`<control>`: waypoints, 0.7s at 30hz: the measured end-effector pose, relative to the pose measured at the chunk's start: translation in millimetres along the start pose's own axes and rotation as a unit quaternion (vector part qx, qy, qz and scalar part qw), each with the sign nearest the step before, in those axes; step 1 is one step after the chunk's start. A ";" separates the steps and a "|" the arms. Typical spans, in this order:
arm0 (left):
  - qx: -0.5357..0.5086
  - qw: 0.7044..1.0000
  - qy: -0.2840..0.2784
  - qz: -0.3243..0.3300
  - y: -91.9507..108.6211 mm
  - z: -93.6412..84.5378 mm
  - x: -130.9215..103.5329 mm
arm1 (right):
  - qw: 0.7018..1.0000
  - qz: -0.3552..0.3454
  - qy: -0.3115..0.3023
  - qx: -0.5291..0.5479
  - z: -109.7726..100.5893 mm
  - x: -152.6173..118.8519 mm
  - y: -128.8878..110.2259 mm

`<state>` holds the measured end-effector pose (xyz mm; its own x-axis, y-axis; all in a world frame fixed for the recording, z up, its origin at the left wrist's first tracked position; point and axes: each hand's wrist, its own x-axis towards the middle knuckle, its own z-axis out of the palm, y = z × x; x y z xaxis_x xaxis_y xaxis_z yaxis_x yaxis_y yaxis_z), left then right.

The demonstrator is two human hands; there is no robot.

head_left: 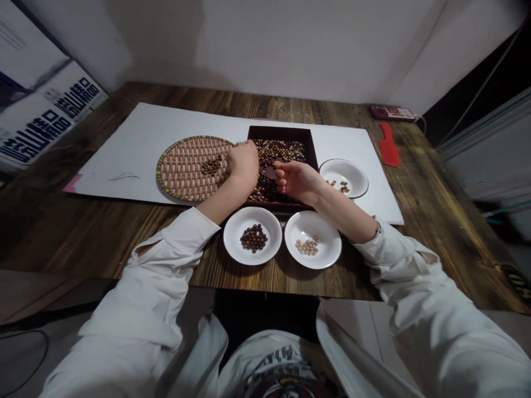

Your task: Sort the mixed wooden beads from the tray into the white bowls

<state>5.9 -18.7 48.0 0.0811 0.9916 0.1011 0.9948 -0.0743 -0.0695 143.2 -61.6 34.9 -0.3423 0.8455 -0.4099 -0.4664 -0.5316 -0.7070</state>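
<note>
My left hand (244, 161) is closed over the right edge of a round woven tray (178, 171), its fingertips turned down and hidden. A small heap of brown beads (211, 166) lies on the weave beside it. My right hand (297, 179) hovers over a dark box (309, 145) full of mixed beads (277, 150) in brown, tan and pale shades. Its fingers curl inward with the thumb against them; whatever they hold is too small or covered to tell. Beads lie on both sides of a bare patch of box floor between my hands.
Near the front edge, one white bowl (232, 237) holds dark beads and another white bowl (332, 243) holds pale ones. A white dish (357, 174) with a few yellowish beads sits right of the box. A red scraper (389, 146) and a phone-like device (391, 114) lie farther right.
</note>
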 end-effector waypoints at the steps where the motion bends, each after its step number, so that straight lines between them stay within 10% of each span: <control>1: 0.001 1.000 0.001 0.002 0.0 0.2 -0.1 | 1.000 0.001 0.002 0.000 0.3 -0.1 -0.1; 21: 0.012 0.999 -0.041 0.015 -1.1 9.1 2.5 | 1.000 -0.002 -0.004 -0.003 -0.2 0.6 0.3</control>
<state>4.4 -15.2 39.4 0.1041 0.9944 0.0175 0.9903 -0.1020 -0.0945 143.0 -61.2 34.3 -0.3478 0.8468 -0.4024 -0.4624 -0.5283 -0.7121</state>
